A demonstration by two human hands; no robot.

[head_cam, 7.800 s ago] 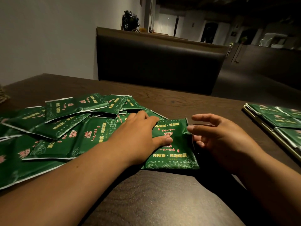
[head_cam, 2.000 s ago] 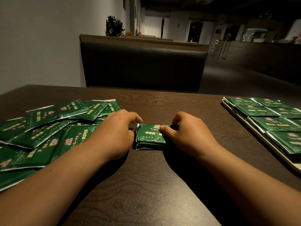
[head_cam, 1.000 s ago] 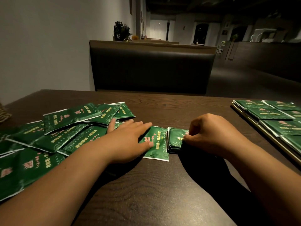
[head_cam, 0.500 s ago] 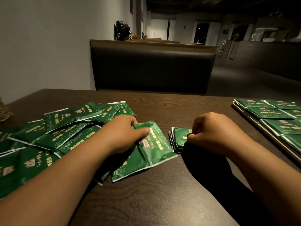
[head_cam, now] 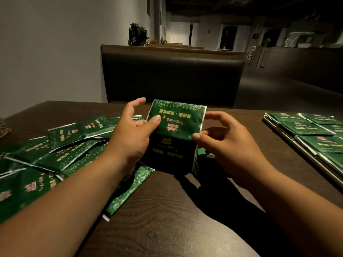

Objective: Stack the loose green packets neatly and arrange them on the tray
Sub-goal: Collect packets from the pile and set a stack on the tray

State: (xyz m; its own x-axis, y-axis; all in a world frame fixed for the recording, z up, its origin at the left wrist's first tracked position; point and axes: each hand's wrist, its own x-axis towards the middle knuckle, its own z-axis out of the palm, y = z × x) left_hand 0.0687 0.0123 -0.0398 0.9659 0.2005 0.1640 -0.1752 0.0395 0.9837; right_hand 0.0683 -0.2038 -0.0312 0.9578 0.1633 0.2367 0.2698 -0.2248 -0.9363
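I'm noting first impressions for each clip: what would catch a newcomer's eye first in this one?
First, the green packet held up off the dark table at centre, pinched between the left hand and right hand, its top half catching the light. Then the messy heap of packets spread over the table's left side, and the tray at the right edge carrying tidy rows of packets.

Loose packets (head_cam: 61,145) left on table (head_cam: 167,210); stacked packets (head_cam: 306,127) on tray (head_cam: 289,139) at right; raised packet (head_cam: 176,119) centre, bench (head_cam: 172,80) behind.
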